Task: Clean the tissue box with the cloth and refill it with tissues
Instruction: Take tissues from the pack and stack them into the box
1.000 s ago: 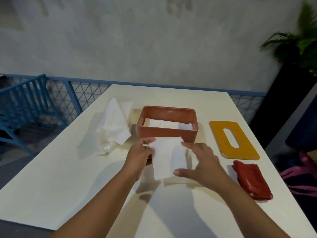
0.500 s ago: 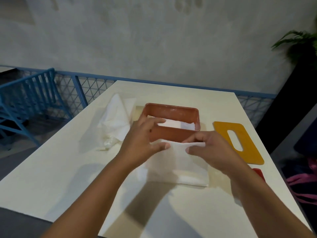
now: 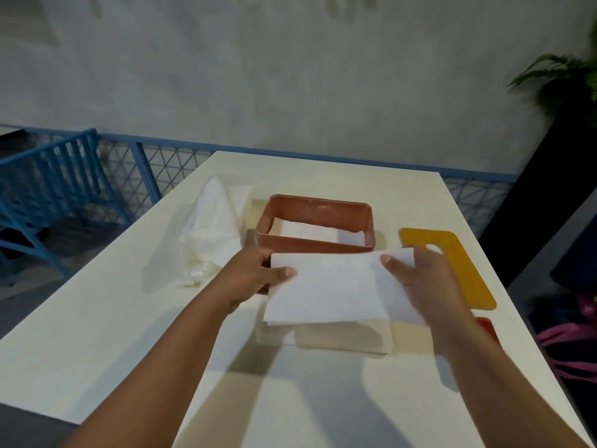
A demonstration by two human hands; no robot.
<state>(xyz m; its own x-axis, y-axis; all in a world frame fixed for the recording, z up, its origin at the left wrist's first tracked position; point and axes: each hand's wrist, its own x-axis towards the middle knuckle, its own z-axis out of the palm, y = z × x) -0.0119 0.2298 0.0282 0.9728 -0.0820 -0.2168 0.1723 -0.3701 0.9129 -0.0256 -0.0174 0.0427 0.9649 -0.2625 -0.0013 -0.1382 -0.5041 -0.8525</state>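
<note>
An open terracotta tissue box (image 3: 318, 211) stands mid-table with white tissues (image 3: 318, 232) lying flat inside. I hold a folded white tissue (image 3: 332, 286) level just in front of the box, above the table. My left hand (image 3: 250, 274) pinches its left edge, and my right hand (image 3: 426, 279) pinches its right edge. The box's yellow lid (image 3: 465, 270) with an oval slot lies flat to the right of the box. Behind my right forearm only a corner of the red cloth (image 3: 486, 326) shows.
A crumpled heap of white tissues (image 3: 214, 231) lies left of the box. The pale table (image 3: 129, 318) drops off at its left and right edges. A blue railing (image 3: 64, 189) stands beyond the left edge, a potted plant (image 3: 562, 88) at the far right.
Both hands have lifted the tissue off the table and spread it wider, holding it by its two ends. The view has shifted, so the red cloth is now mostly hidden.
</note>
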